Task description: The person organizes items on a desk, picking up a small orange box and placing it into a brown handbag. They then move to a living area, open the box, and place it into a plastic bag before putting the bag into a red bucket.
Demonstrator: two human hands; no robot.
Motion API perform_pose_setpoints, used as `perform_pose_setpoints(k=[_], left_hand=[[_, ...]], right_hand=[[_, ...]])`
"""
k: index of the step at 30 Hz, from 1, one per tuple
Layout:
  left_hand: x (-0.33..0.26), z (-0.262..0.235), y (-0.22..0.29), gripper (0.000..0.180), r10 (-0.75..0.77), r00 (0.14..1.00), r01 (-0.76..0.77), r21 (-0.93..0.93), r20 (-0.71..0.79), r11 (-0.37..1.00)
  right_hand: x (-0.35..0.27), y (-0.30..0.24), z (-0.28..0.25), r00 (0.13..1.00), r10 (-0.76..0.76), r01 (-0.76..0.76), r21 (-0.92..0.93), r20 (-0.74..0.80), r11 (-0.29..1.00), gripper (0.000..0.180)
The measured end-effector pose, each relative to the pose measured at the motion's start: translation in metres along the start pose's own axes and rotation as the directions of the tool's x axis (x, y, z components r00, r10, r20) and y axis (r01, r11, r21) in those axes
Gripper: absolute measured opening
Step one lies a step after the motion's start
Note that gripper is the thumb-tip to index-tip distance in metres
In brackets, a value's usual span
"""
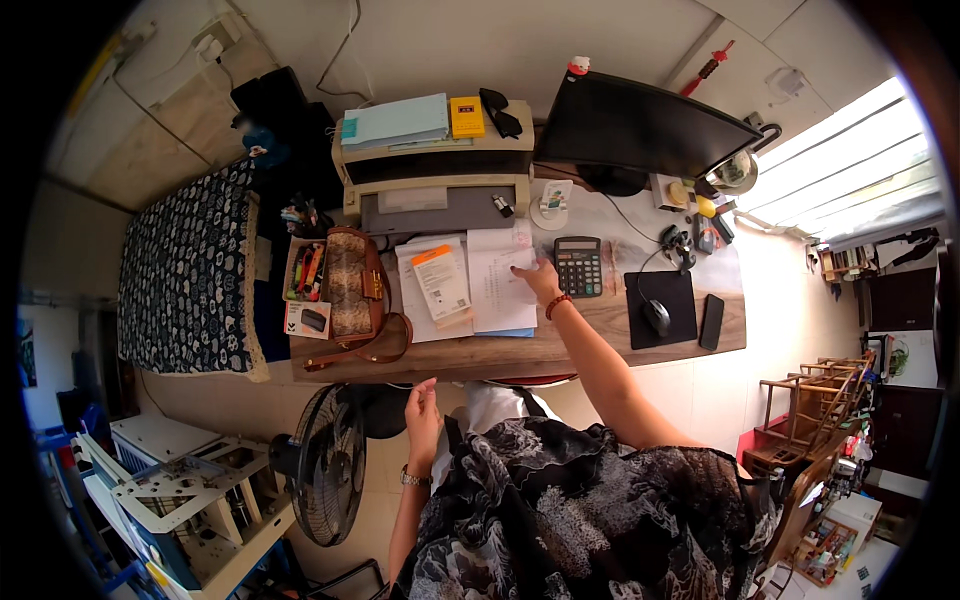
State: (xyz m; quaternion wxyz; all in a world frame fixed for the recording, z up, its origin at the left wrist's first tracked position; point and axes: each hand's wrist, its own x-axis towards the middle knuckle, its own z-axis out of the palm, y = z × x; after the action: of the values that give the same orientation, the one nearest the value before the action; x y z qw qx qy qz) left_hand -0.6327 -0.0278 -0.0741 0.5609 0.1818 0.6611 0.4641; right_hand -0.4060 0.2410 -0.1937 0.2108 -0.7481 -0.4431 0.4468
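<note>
The right hand (pixel 543 281) rests its fingers, slightly spread, on the right side of a white sheet (pixel 495 300) bearing writing — whether they pinch it, I cannot tell. Just right of those fingers sits a dark calculator (pixel 578 274); farther right lie a mouse (pixel 656 318) on a black mat (pixel 680 292) and a phone (pixel 712 322). Left of them is an orange-and-white packet (pixel 440 285), with a brown bag (pixel 351 290) beyond. The left hand (pixel 424 418) is near the desk's front edge — fingers partly curled, visibly holding nothing.
</note>
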Motion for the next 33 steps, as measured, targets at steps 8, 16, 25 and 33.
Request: perform_pose_setpoints(k=[8,16,25,33], left_hand=[[0.003,0.007,0.015,0.021,0.068,0.998,-0.07,0.221,0.017,0.973],[0.005,0.0,0.007,0.022,0.132,0.989,-0.145,0.309,0.063,0.94],[0.011,0.001,0.005,0.024,0.352,0.933,-0.345,0.457,0.073,0.82],[0.025,0.06,0.093,0.055,0.685,0.615,-0.691,0.686,0.39,0.23]], right_hand=[[-0.014,-0.047,-0.016,0.596,-0.797,0.694,-0.564,0.101,0.447,0.046],[0.044,-0.039,-0.016,0.298,-0.793,0.64,-0.728,0.531,-0.246,0.02],[0.003,-0.049,-0.044,0.124,-0.874,0.809,-0.558,0.469,-0.185,0.014],[-0.12,-0.056,-0.096,0.135,-0.916,0.959,-0.283,0.377,0.025,0.019]])
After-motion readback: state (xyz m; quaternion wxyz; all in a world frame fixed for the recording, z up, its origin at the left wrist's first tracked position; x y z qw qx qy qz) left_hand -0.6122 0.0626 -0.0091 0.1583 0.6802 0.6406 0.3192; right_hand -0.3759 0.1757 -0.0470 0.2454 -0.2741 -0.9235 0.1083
